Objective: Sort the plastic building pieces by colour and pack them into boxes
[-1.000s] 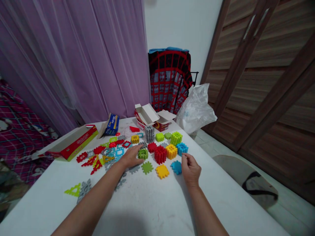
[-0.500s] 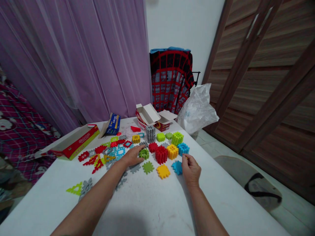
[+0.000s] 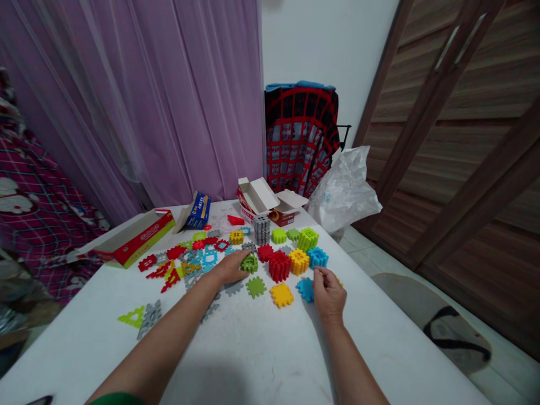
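My left hand [image 3: 231,266] rests among toothed plastic building tiles, its thumb and fingers around a small green stack of tiles [image 3: 250,264]. In front of it lie a flat green tile [image 3: 256,287] and a grey tile [image 3: 234,289]. My right hand [image 3: 330,293] is closed, knuckles up, and a bit of a yellow tile [image 3: 341,282] peeks out at its right side; most of that tile is hidden. Beside this hand are a blue tile [image 3: 305,289] and a blue stack [image 3: 318,257]. A yellow tile [image 3: 282,295] and a red stack [image 3: 279,266] sit between both hands.
Yellow [image 3: 298,261], lime [image 3: 307,239] and grey [image 3: 262,230] stacks stand farther back. Loose red pieces [image 3: 171,279] spread to the left. Opened cartons [image 3: 145,239] line the table's back, and a clear plastic bag [image 3: 346,191] bulges at the right edge.
The whole view has shifted slightly, moving the scene to the right. Yellow now shows at the right side of my right hand, where before it showed by the fingertips. My left hand stays at the green stack.
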### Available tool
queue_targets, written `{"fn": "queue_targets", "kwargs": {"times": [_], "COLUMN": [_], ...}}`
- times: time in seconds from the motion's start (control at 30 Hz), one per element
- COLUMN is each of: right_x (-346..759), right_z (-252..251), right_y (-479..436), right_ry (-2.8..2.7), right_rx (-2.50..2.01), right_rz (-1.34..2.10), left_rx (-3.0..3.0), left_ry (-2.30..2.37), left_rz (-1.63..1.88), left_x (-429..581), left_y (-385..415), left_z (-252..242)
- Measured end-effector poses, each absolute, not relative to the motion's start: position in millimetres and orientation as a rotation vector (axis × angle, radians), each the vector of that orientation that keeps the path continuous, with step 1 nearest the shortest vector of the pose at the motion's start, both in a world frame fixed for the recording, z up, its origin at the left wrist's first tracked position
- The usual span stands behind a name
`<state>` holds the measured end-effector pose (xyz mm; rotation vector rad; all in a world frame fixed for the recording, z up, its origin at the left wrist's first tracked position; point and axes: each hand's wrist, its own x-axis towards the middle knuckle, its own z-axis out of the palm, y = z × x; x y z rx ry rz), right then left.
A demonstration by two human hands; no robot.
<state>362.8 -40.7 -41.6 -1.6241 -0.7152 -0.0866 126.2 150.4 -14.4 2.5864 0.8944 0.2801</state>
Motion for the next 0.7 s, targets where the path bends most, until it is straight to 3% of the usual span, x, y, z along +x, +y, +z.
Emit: {"fn": "queue_targets", "kwargs": {"times": [0.7], "right_x": [357], "right_z": [-34], "right_y": [-44], "right_ry": [-0.731], "right_rx": [-1.640], "right_rz": [-0.045], "left_rx": [2.686], "left_ry": [1.055], "left_rz": [0.092], "left_x": [129], "left_y": [139], "left_z": [3]}}
